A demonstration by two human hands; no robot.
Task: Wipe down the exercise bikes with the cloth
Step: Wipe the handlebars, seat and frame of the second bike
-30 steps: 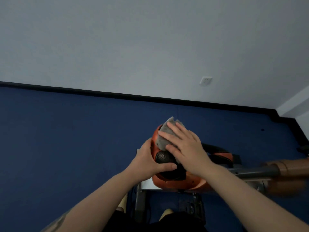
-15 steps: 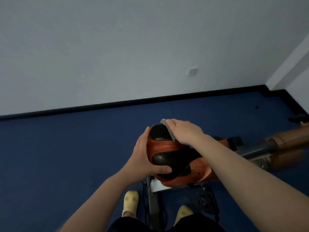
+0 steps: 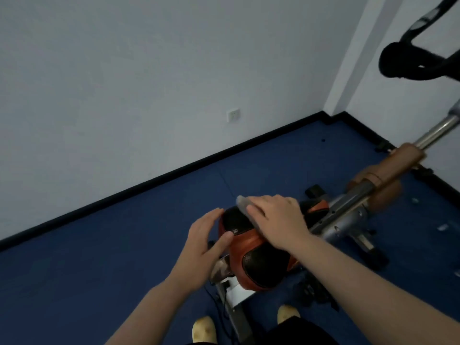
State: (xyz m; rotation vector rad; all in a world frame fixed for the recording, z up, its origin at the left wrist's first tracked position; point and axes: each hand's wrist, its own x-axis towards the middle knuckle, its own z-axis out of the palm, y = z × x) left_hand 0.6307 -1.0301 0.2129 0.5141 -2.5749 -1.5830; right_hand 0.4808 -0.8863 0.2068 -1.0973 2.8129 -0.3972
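An exercise bike stands below me, its orange and black saddle near the middle of the view. My right hand presses a grey cloth flat onto the saddle's far top part; only the cloth's left edge shows past my fingers. My left hand rests against the saddle's left side, fingers slightly spread, thumb touching the black padding. The bike's grey frame bar runs up to the right from the saddle.
Black handlebars hang at the top right above a brown and chrome post. The floor is blue, edged by a black skirting along a white wall with a socket. My two yellow shoes stand beside the bike's base.
The view has swung to the right, bringing the handlebars and the room's corner into sight. My left hand has loosened from gripping the saddle to resting on its side. My right hand keeps the cloth on the saddle.
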